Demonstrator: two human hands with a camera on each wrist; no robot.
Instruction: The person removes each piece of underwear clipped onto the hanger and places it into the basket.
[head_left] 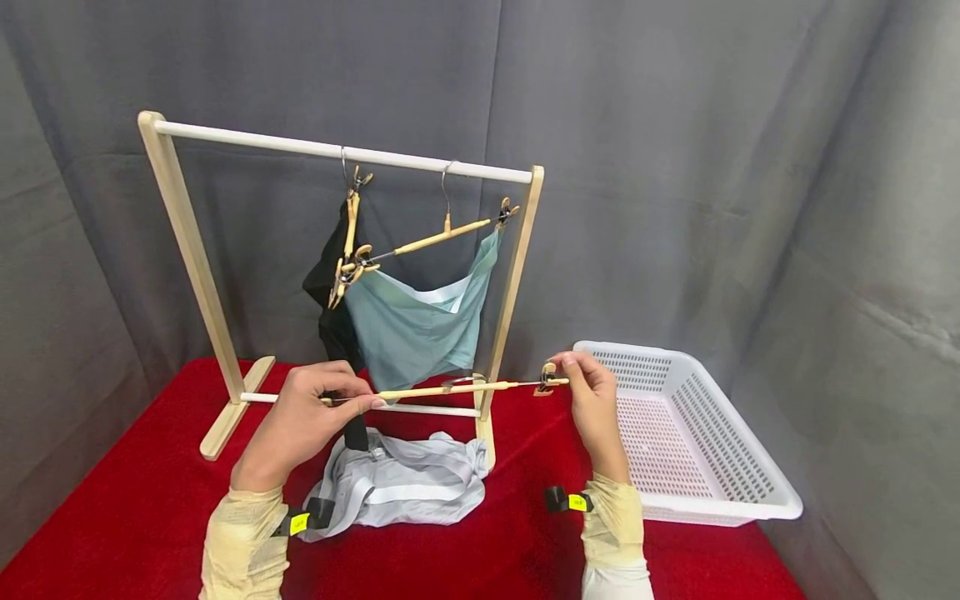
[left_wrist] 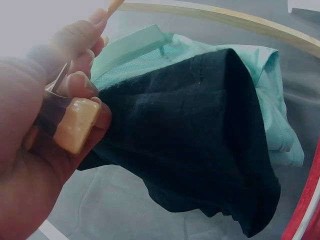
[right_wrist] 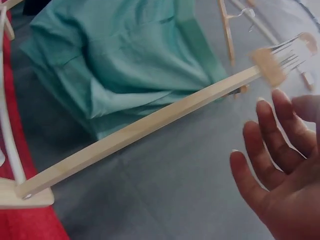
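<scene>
Rack (head_left: pixel 247 137) already holds black cloth (head_left: pixel 341 333) and blue-green cloth (head_left: pixel 420 325), so those look done. Gray cloth (head_left: pixel 405 473) lies on the red bench (head_left: pixel 480 558) in front of the rack, not hung yet. Also before the rack, the left hand (head_left: pixel 307 425) pinches a bare hanger (head_left: pixel 420 392) near one end; the right hand (head_left: pixel 596 400) pinches the other end's clip (head_left: pixel 546 382). A white basket (head_left: pixel 720 433) sits right of the rack, gray curtains (head_left: pixel 652 167) behind it.

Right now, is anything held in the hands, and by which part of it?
Yes, a clip hanger: the left hand grips it near one end, and the right hand pinches the clip at the other end.
</scene>
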